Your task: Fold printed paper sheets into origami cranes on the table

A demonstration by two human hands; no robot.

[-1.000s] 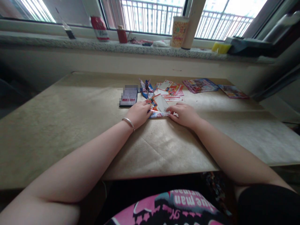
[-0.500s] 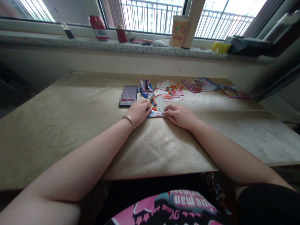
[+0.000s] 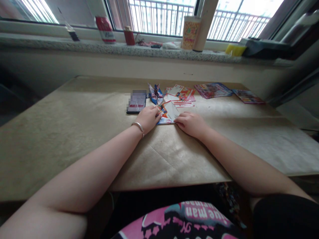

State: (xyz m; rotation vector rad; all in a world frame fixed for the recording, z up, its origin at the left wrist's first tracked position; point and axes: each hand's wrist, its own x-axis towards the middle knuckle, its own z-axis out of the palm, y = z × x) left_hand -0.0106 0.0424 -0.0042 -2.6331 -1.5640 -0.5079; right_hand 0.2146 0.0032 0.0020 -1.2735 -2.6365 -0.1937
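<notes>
A partly folded piece of printed paper (image 3: 168, 113), white with red and orange print, lies on the brown paper-covered table (image 3: 74, 126). My left hand (image 3: 149, 118), with a silver bangle at the wrist, is curled and presses on the paper's left edge. My right hand (image 3: 190, 123) is curled too, its fingertips pinching and pressing the paper's lower right fold against the table. Just behind the paper stands a finished blue folded paper figure (image 3: 155, 94).
A phone (image 3: 136, 102) lies left of the paper. Loose printed sheets (image 3: 181, 94) and magazines (image 3: 213, 90) (image 3: 248, 97) lie at the back right. The windowsill holds a red can (image 3: 105, 30), a paper cup (image 3: 190, 33) and small items.
My right hand has slid left along the paper's lower fold, closer to my left hand. The left hand has barely moved.
</notes>
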